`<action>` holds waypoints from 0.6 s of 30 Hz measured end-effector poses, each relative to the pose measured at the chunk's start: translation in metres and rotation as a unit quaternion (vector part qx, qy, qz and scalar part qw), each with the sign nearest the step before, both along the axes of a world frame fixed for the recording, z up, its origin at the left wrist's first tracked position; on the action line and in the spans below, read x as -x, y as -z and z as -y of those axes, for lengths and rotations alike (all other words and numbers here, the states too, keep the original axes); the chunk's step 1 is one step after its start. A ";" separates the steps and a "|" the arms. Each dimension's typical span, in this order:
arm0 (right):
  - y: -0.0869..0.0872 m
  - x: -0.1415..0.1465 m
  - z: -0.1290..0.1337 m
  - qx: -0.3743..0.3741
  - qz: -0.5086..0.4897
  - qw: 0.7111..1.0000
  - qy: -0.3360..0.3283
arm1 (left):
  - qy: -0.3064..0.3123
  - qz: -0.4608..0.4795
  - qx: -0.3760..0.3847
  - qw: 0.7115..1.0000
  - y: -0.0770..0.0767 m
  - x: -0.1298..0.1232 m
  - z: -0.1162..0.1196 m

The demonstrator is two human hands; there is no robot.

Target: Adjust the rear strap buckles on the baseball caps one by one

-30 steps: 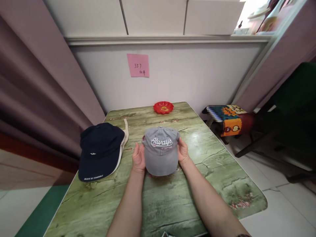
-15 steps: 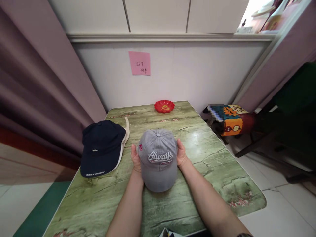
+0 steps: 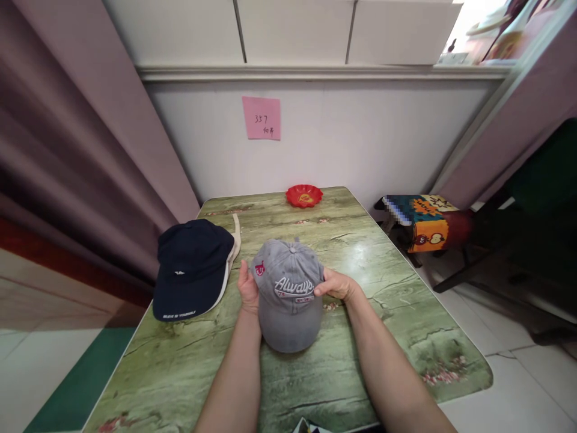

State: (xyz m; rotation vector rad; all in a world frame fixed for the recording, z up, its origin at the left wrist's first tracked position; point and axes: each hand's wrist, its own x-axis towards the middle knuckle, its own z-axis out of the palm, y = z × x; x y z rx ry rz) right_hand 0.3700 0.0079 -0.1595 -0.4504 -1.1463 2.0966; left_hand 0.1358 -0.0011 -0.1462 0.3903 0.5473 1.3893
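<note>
A grey baseball cap (image 3: 291,322) with white "Always" lettering is between my two hands, its brim toward me. My left hand (image 3: 247,288) grips the cap's left side, the thumb up and the other fingers hidden behind the crown. On the other side, my right hand (image 3: 334,285) pinches the cap's edge, with the thumb on the front beside the lettering. To the left lies a navy blue cap (image 3: 193,264) with a pale strap, brim toward me, apart from both hands.
The green wood-patterned table (image 3: 387,343) carries a red scalloped dish (image 3: 304,196) at its far edge. A pink note (image 3: 262,118) is stuck on the white wall. Right of the table stands a stool with a colourful cover (image 3: 428,225). Purple curtains (image 3: 103,108) hang at the left.
My right hand has shifted its hold, its thumb now lying over the front of the grey cap. The cap has turned slightly, showing more of its left side. The whole view has shifted a little.
</note>
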 end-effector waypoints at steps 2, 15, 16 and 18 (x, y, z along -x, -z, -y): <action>0.000 -0.003 -0.002 -0.007 0.027 1.000 -0.007 | -0.022 -0.001 0.004 1.000 0.001 0.003 -0.003; -0.030 -0.003 -0.016 -0.122 0.059 0.892 0.430 | 0.048 -0.005 -0.050 0.998 -0.012 -0.013 -0.006; -0.038 -0.004 -0.013 -0.148 0.068 0.880 0.446 | 0.048 -0.009 -0.051 0.997 -0.012 -0.014 -0.007; -0.054 -0.005 -0.007 -0.208 0.088 0.854 0.469 | 0.034 -0.010 -0.054 0.998 -0.013 -0.014 -0.008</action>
